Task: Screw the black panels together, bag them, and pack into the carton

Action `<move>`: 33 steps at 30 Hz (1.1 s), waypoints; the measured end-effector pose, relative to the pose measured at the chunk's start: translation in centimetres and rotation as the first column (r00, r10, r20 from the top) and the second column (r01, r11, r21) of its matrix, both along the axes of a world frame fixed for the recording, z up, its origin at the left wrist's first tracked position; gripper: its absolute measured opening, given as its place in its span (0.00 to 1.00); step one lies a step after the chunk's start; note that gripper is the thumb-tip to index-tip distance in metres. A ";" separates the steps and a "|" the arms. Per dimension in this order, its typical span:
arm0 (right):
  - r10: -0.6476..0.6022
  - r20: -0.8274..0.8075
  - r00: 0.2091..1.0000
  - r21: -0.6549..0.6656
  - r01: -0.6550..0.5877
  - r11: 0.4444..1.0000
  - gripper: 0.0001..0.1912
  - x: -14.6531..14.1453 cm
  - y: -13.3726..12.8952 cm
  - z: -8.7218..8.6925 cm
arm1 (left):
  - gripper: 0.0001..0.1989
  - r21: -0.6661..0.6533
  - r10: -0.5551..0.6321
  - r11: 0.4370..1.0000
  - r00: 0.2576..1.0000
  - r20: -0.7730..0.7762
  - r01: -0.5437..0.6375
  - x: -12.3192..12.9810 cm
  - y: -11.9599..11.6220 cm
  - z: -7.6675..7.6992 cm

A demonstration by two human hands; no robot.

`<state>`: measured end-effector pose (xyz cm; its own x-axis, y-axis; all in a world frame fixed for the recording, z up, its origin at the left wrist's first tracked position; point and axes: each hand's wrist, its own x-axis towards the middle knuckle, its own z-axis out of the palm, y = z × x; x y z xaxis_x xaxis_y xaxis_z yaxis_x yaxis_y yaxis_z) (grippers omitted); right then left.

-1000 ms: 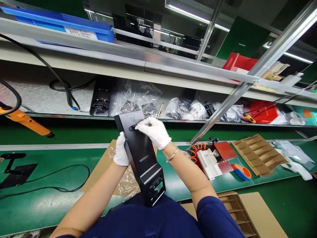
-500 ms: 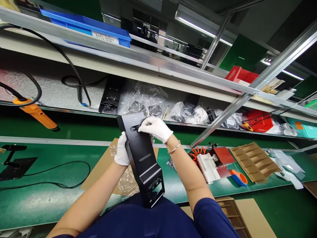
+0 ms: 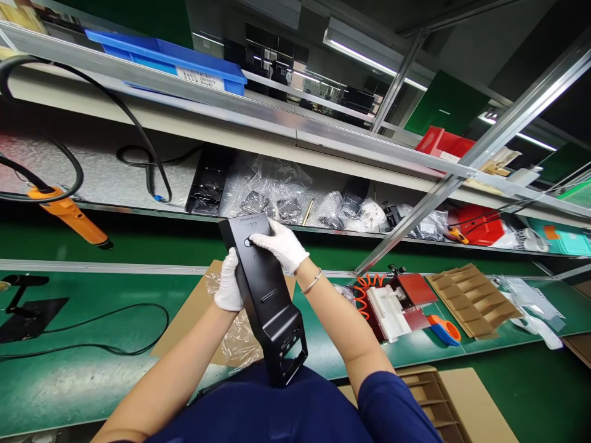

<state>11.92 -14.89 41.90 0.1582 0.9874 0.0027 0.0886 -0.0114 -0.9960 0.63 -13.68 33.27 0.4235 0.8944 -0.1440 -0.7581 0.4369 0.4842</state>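
A long black device housing [image 3: 270,289] is held tilted in front of my body, its lower end with a rectangular cutout resting against my shirt. My left hand [image 3: 229,283], in a white glove, is closed around the housing's left edge, the thumb on the face. My right hand [image 3: 284,246], gloved too, grips the upper right edge; its thumb presses on the face beside a small slot [image 3: 248,242]. Any small part under that thumb is hidden. Below the housing lie flat cardboard [image 3: 184,326] and clear plastic wrap [image 3: 237,338] on the green bench [image 3: 115,381].
An orange electric screwdriver [image 3: 76,218] hangs at left. Bagged parts [image 3: 289,209] and a gold pen-like stick [image 3: 308,211] lie on the shelf ahead. Right on the bench are a red-and-white device [image 3: 392,311], a tape roll [image 3: 444,330] and a cardboard divider [image 3: 473,301].
My right hand has gone from pinching over the slot to gripping the housing's edge with its thumb pressed on the face. My left hand keeps its hold.
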 end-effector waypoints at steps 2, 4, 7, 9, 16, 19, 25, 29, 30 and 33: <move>-0.036 0.021 0.999 -0.003 0.037 0.999 0.24 -0.3 -0.4 0.1 | 0.24 0.019 0.019 1.000 1.000 -0.019 -0.018 -0.1 -0.2 -0.2; -0.056 0.034 0.998 0.016 0.056 0.998 0.23 -0.6 -0.5 0.3 | 0.25 0.042 0.037 0.999 0.998 -0.044 -0.035 0.0 -0.5 -0.2; -0.099 0.058 0.993 0.031 0.097 0.995 0.24 -0.8 -0.3 0.4 | 0.27 0.038 0.049 0.998 0.997 -0.068 -0.046 0.2 -1.0 0.1; -0.097 0.070 0.993 0.033 0.095 0.995 0.29 -0.3 -0.4 0.3 | 0.28 0.025 0.035 0.999 0.998 -0.045 -0.034 0.2 -1.1 0.5; -0.223 -0.093 0.970 -0.074 0.217 0.973 0.37 4.6 -10.8 -6.2 | 0.47 0.167 -0.165 0.977 0.968 0.188 0.134 -1.8 1.0 1.0; -0.250 -0.235 0.939 -0.454 0.121 0.883 0.31 4.7 -16.7 -11.5 | 0.46 0.137 -0.043 0.991 0.972 0.230 0.012 -1.5 1.5 0.6; -0.709 -0.435 0.555 -0.376 0.603 0.703 0.17 3.4 -20.7 -17.0 | 0.49 0.200 -0.212 0.959 0.977 0.024 0.203 3.8 -1.8 0.8; -0.875 -0.363 0.321 -0.315 0.841 0.440 0.20 10.3 -26.6 -17.0 | 0.35 0.087 -0.601 0.765 0.756 -0.258 0.638 5.8 -3.9 -1.7; -0.902 -0.345 0.261 -0.313 0.874 0.372 0.20 12.1 -29.5 -16.8 | 0.33 0.045 -0.672 0.697 0.674 -0.308 0.715 5.8 -4.2 -2.8; -0.955 -0.290 0.059 -0.298 0.943 0.149 0.19 15.4 -40.0 -16.5 | 0.32 -0.141 -0.741 0.571 0.434 -0.513 0.809 5.1 -4.6 -6.4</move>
